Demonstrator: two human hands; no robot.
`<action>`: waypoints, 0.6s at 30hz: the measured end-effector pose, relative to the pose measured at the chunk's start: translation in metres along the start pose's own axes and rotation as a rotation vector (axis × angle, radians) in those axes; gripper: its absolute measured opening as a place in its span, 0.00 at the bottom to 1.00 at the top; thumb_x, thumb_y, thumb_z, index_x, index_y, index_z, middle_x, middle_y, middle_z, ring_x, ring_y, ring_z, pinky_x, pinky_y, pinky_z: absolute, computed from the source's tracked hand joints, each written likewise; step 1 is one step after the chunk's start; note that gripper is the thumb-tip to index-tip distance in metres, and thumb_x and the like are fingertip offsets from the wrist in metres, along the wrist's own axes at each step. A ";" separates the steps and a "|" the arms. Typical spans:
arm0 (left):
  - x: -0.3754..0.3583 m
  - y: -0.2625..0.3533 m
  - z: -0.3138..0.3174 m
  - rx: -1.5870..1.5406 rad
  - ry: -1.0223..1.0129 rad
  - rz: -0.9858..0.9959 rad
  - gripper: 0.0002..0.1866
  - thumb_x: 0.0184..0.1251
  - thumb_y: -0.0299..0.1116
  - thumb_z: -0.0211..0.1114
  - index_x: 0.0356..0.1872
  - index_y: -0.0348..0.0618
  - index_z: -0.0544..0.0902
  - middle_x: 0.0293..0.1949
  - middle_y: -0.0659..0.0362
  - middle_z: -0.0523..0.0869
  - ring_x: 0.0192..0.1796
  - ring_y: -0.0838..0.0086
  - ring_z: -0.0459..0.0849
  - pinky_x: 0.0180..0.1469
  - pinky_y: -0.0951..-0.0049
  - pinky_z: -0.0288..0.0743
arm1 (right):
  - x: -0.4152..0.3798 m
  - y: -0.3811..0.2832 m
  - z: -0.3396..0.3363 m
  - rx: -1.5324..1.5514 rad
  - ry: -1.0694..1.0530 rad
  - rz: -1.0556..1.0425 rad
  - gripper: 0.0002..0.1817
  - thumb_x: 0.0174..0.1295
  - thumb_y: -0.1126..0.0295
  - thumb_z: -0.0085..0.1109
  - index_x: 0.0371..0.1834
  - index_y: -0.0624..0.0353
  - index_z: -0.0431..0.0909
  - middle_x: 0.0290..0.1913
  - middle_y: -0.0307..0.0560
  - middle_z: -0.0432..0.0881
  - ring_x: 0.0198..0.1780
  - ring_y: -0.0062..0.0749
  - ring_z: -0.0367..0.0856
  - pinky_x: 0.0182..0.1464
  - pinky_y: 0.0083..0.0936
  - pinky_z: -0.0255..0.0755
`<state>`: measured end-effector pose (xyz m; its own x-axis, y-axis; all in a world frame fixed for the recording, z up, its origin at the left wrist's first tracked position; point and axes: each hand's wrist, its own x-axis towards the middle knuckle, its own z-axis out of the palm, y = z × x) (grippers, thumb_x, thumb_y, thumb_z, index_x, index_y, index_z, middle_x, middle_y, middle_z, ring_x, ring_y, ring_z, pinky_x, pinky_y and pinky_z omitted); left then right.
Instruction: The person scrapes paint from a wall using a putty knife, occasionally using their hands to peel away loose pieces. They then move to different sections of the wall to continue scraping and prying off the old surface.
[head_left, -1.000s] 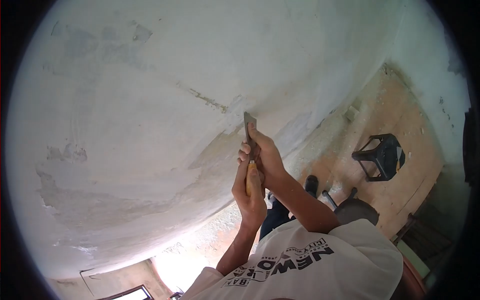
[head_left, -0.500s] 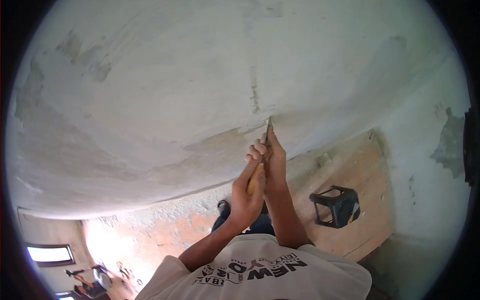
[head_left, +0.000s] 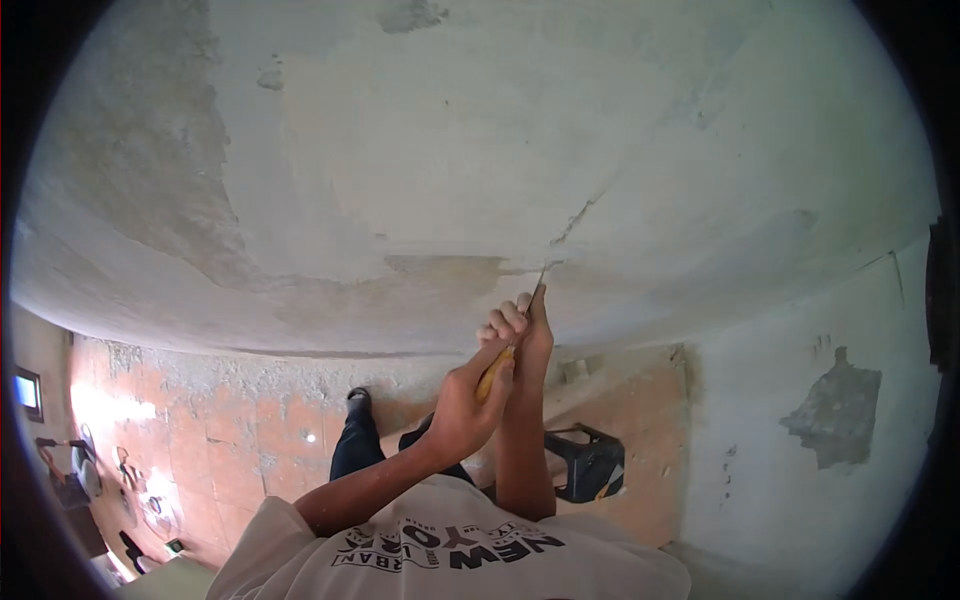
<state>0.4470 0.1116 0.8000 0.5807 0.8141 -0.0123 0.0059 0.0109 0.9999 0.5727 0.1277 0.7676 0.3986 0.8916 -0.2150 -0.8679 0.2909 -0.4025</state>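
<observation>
My left hand (head_left: pixel 470 405) is closed around the yellow handle of a thin-bladed scraper (head_left: pixel 493 376). Farther up the tool, my right hand (head_left: pixel 530 325) grips near the blade, with one finger stretched along it and the others curled. The blade's tip meets the pale plastered wall (head_left: pixel 330 150), just below a dark crack (head_left: pixel 577 220). A darker patch of plaster (head_left: pixel 445 275) lies left of the tip. The blade shows nearly edge-on, so its width is hard to tell.
A black plastic stool (head_left: pixel 588 465) stands on the floor right of my legs. The reddish tiled floor (head_left: pixel 230 430) carries grey crusted residue along the wall. On the right-hand wall is a bare grey patch (head_left: pixel 838 410). Blurred items (head_left: pixel 150 500) lie at the far left.
My view has turned, so the stool and side wall sit farther left in it. Both hands keep their hold on the scraper, its tip still at the wall near the crack.
</observation>
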 end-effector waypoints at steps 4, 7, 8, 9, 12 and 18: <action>0.013 -0.002 -0.001 0.018 -0.005 0.060 0.22 0.86 0.31 0.58 0.72 0.26 0.77 0.54 0.43 0.89 0.56 0.72 0.85 0.61 0.71 0.78 | 0.011 -0.007 -0.002 0.037 -0.031 -0.036 0.23 0.87 0.46 0.50 0.35 0.46 0.77 0.24 0.29 0.71 0.26 0.21 0.71 0.35 0.25 0.72; 0.026 0.002 -0.001 0.015 -0.056 0.027 0.22 0.86 0.31 0.58 0.71 0.25 0.77 0.54 0.44 0.90 0.57 0.72 0.85 0.62 0.70 0.78 | 0.014 -0.012 0.010 0.001 0.079 -0.162 0.23 0.86 0.45 0.51 0.35 0.47 0.77 0.24 0.29 0.71 0.26 0.20 0.71 0.36 0.25 0.74; 0.024 0.001 -0.002 0.014 -0.073 0.030 0.21 0.86 0.31 0.58 0.70 0.25 0.78 0.54 0.44 0.90 0.57 0.72 0.85 0.63 0.69 0.78 | 0.012 -0.010 0.006 0.003 0.089 -0.161 0.23 0.86 0.45 0.51 0.35 0.47 0.77 0.24 0.29 0.71 0.26 0.20 0.71 0.36 0.25 0.74; 0.015 -0.004 -0.001 0.012 -0.079 0.018 0.21 0.86 0.31 0.58 0.70 0.25 0.78 0.54 0.44 0.90 0.57 0.72 0.85 0.63 0.69 0.78 | 0.008 -0.007 0.000 -0.006 0.060 -0.133 0.23 0.85 0.45 0.52 0.35 0.47 0.77 0.24 0.29 0.71 0.26 0.20 0.71 0.36 0.25 0.73; 0.013 -0.016 0.002 -0.006 0.038 0.169 0.21 0.86 0.32 0.58 0.70 0.27 0.79 0.52 0.44 0.91 0.55 0.73 0.85 0.62 0.68 0.79 | 0.005 0.002 -0.007 -0.035 0.005 -0.080 0.23 0.85 0.43 0.52 0.36 0.47 0.77 0.23 0.29 0.71 0.26 0.21 0.72 0.36 0.26 0.75; 0.040 0.007 0.005 0.021 -0.109 0.109 0.22 0.85 0.31 0.61 0.71 0.28 0.78 0.57 0.43 0.90 0.59 0.73 0.85 0.64 0.69 0.78 | 0.016 -0.031 0.029 0.000 0.212 -0.268 0.23 0.84 0.43 0.54 0.36 0.47 0.74 0.23 0.30 0.67 0.25 0.22 0.69 0.34 0.26 0.71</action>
<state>0.4741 0.1411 0.8061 0.6636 0.7419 0.0956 -0.0459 -0.0871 0.9951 0.5971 0.1425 0.8023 0.6653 0.6913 -0.2817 -0.7239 0.5053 -0.4697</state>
